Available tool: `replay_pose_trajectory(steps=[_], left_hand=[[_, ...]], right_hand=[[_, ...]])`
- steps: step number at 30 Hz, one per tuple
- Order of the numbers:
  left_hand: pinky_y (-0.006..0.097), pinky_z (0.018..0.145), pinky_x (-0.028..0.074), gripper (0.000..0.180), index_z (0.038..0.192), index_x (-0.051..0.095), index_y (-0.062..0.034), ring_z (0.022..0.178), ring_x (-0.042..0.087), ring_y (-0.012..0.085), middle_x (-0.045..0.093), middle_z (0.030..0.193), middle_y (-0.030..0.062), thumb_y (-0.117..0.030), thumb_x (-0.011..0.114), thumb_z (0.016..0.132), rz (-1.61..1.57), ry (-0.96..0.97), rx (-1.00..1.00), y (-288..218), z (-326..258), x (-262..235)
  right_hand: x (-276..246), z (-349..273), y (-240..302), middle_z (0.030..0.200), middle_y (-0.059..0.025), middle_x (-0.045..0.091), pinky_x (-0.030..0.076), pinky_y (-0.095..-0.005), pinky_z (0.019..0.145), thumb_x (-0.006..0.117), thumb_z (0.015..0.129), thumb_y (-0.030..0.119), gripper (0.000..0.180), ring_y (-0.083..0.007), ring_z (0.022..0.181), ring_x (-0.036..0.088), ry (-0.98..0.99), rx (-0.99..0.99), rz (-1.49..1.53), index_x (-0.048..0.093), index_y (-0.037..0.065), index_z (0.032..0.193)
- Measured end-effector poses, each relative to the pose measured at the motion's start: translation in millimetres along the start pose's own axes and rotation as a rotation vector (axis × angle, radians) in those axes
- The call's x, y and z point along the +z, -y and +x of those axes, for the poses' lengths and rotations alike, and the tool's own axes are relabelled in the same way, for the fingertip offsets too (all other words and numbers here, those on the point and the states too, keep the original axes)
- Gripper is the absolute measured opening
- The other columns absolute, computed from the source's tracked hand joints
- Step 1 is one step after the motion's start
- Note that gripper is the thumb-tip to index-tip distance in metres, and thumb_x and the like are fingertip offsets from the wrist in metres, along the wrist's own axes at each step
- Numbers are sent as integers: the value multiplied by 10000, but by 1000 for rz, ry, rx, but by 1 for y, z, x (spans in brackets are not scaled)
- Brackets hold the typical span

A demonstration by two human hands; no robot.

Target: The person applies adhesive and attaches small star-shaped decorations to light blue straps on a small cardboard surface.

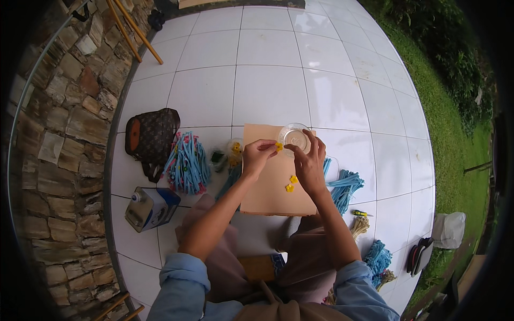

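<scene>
Yellow petals stand out on my head-camera feed: the left hand (pixel 258 159) pinches a small flower (pixel 279 146) between thumb and fingertips, over a tan board (pixel 267 184) and near a clear glass dish (pixel 294 127). I see the right hand (pixel 309 161) just beside it, fingers bent and partly spread at the dish; from here I cannot tell whether they grip or touch anything. Two yellow flowers (pixel 289 188) lie close together on the board, nearer the person. Left of the board I make out a pale blue bundle (pixel 188 165), a dark patterned bag (pixel 155 132) and a metal can (pixel 150 209). Right of it, another blue bundle (pixel 345 188) lies on white tiles (pixel 334 104).
</scene>
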State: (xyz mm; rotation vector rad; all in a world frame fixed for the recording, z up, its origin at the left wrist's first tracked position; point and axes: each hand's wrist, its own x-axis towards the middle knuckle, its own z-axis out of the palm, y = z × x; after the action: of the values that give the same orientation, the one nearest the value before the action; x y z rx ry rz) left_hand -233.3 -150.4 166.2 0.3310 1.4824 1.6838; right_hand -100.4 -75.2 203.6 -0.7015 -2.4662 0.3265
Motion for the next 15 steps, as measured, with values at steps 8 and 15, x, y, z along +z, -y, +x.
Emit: replay_pose_trajectory(steps=[8,15], left_hand=[[252,821,515,215,1020,579,78,881,610,178,609,984,130,-6,557,823,-39,57,-14,-5,-3,3],[255,834,512,199,1016,582,75,887,609,182,605,991,127,7,526,838,-76,59,-14,-8,-3,4]], right_hand=[[-1,2,4,1293,-122,361,264,-481,974,555,666,-16,397,-353,1157,325,27,-72,-91,635,170,1007],[0,4,8,1292,-123,364,253,-481,987,558,666,-16,406,-348,1158,334,35,-86,-132,632,172,1018]])
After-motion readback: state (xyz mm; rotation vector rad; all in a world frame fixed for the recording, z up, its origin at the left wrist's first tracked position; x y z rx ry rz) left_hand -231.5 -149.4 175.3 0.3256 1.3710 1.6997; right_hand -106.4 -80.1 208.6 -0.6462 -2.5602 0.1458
